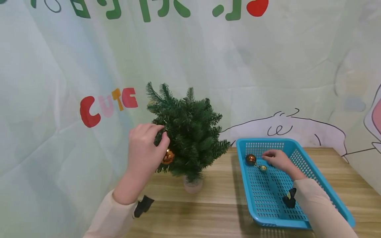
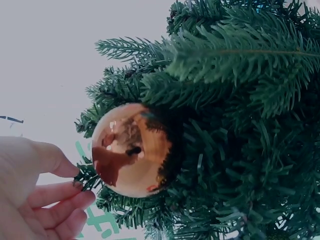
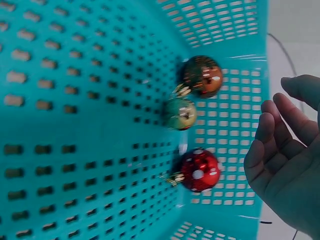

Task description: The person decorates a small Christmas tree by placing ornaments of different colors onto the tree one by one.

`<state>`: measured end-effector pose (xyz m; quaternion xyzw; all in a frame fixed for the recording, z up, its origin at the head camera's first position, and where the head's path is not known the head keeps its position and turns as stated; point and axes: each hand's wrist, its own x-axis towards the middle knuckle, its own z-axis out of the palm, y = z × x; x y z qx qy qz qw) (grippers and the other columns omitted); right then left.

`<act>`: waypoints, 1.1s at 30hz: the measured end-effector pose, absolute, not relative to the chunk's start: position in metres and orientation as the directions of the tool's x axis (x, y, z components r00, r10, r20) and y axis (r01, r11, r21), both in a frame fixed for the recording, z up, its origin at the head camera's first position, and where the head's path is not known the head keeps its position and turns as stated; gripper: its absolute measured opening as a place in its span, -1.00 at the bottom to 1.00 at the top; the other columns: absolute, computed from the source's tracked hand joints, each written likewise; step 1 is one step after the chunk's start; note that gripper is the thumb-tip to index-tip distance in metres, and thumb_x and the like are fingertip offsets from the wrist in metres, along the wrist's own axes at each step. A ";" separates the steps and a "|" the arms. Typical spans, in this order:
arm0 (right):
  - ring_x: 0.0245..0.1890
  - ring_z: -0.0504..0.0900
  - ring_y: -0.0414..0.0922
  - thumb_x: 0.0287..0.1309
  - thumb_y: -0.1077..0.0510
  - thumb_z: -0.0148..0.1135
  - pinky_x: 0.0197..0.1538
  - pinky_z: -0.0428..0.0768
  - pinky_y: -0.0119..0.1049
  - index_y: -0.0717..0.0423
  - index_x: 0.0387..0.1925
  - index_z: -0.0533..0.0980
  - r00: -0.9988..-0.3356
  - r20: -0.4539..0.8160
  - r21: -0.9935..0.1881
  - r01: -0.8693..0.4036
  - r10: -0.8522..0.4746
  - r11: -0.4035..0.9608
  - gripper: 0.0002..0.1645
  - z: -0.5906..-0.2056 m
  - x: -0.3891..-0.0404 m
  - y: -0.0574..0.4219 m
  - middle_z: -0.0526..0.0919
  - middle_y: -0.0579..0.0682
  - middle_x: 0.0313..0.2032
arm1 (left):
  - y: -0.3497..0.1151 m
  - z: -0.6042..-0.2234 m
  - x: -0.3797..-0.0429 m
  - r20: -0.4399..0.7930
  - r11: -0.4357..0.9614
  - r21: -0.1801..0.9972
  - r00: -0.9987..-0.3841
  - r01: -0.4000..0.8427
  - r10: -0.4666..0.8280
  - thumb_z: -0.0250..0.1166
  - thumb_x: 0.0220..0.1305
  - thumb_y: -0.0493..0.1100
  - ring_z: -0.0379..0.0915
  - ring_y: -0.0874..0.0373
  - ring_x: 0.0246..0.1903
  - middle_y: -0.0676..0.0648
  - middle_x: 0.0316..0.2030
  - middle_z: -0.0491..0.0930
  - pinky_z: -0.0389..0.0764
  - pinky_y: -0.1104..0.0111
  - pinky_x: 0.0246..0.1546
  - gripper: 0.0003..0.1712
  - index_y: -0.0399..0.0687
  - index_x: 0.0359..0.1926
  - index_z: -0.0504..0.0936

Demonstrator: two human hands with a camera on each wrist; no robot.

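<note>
My left hand (image 1: 146, 143) is at the left side of a small artificial Christmas tree (image 1: 191, 135). In the left wrist view, its thumb and fingers pinch the tip of a branch (image 2: 87, 177). Beside that tip hangs a shiny copper-orange ball ornament (image 2: 135, 150), against the tree's needles. My right hand (image 1: 278, 160) hovers over the far part of a blue plastic basket (image 1: 248, 206), fingers loosely bent and holding nothing. Below it lie a brown ball ornament (image 3: 202, 76), a smaller gold one (image 3: 181, 113) and a red one with white dots (image 3: 200, 170).
The tree stands in a pale pot (image 1: 192, 185) on a wood-grain table (image 1: 214, 201), left of the basket. Behind rises a light fabric backdrop (image 1: 282, 66) with printed letters and line drawings. A yellowish round shape (image 1: 151, 105) shows among the upper-left branches.
</note>
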<state>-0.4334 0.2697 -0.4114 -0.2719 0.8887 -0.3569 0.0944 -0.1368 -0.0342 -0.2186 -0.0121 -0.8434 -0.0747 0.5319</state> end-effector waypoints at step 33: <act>-0.21 0.52 0.19 0.14 0.05 0.10 -0.22 0.50 0.00 0.52 -0.13 0.44 -0.833 -0.091 -0.550 -0.415 -0.546 0.725 -0.47 -0.438 -0.446 0.259 0.52 0.40 -0.18 | -0.003 -0.260 -0.101 0.752 0.800 0.543 -0.571 0.256 -0.328 0.33 -0.01 -0.32 0.47 0.25 -0.33 0.06 -0.32 0.62 0.44 0.51 -0.24 -0.80 -0.15 -0.27 0.66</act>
